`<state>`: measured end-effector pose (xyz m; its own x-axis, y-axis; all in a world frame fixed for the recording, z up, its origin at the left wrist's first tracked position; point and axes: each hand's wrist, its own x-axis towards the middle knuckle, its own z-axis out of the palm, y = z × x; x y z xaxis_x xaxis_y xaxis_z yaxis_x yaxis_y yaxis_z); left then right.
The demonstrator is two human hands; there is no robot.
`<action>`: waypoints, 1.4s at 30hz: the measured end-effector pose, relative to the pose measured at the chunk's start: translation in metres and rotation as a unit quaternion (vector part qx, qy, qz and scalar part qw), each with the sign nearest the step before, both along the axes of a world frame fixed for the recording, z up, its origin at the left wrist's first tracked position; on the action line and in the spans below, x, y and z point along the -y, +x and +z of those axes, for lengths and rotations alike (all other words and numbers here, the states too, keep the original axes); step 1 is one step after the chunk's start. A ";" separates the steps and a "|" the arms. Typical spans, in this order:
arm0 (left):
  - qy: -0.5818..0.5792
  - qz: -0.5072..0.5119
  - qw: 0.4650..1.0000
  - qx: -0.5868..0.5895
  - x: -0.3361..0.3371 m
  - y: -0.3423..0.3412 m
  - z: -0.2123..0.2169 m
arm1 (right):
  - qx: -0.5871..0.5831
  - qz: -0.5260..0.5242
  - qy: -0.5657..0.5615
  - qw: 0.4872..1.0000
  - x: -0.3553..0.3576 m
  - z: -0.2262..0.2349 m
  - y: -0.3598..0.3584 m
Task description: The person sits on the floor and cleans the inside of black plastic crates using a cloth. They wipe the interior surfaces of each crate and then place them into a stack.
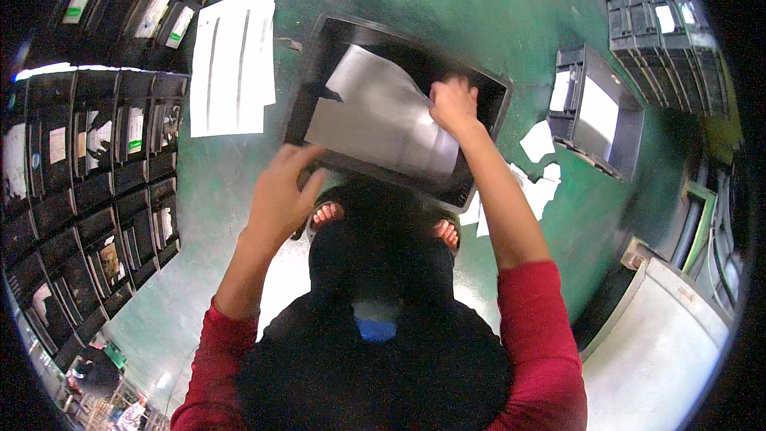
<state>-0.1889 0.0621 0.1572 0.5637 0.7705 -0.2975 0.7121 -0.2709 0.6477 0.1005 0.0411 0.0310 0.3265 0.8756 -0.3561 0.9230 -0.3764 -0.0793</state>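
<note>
A black plastic bin (488, 89) lies on the green floor before my feet. Inside it, a large pale sheet of paper (375, 116) covers much of the bottom, its surface bowed and shiny. My right hand (455, 104) reaches into the bin at the sheet's right edge, with curled fingers closed on it; the fingertips are partly hidden and a little blurred. At the bin's near left corner is my left hand (281, 195), thumb and forefinger spread apart and nothing held. Its fingertips come up against the rim.
White sheets with dark stripes (231, 64) lie left of the bin. Stacked black bins (88, 168) line the left side. To the right are torn paper pieces (538, 142), a smaller grey bin (630, 132) with paper inside, more stacked bins (666, 48) and a whitish cabinet (658, 343).
</note>
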 end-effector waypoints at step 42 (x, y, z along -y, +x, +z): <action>-0.173 0.282 0.934 0.137 -0.088 -0.203 0.032 | -0.743 -0.554 0.279 0.253 0.211 0.010 0.084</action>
